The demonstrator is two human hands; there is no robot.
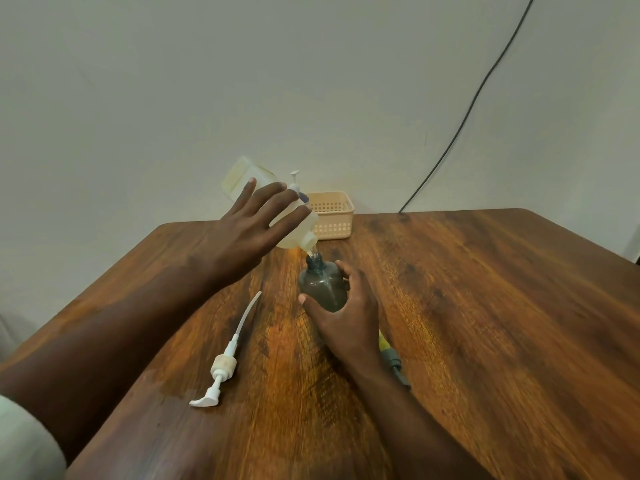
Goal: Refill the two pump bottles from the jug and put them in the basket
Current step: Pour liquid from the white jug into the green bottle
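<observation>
Pouring slowly from the tipped jug (pixel 263 202) wrapped in the left hand (pixel 252 230), kept the dark bottle (pixel 322 285) steady, gripped by the right hand (pixel 349 313).

Jug (pixel 263 199) tilted, spout down, under the left hand (pixel 247 233) fingers (pixel 277 209), above the bench (pixel 485 306). Jug mouth directly over the open neck of the pump bottle (pixel 323 287), which stands on the bench. Right hand (pixel 346 317) fingers (pixel 349 275) wrap the bottle from its right and near side; thumb on its left. Basket (pixel 334 216) on the bench beyond both sets of fingers, at the far edge, against the wall (pixel 311 81). Second pump bottle (pixel 296 187) behind the jug, just left of the basket; whether inside it cannot be told. Loose pump head (pixel 221 367) lies flat on the bench, nearer than the left fingers, left of the right hand. Another pump (pixel 393 362) lies partly hidden under the right wrist. Cable (pixel 467 116) runs down the wall to the right of the basket.
</observation>
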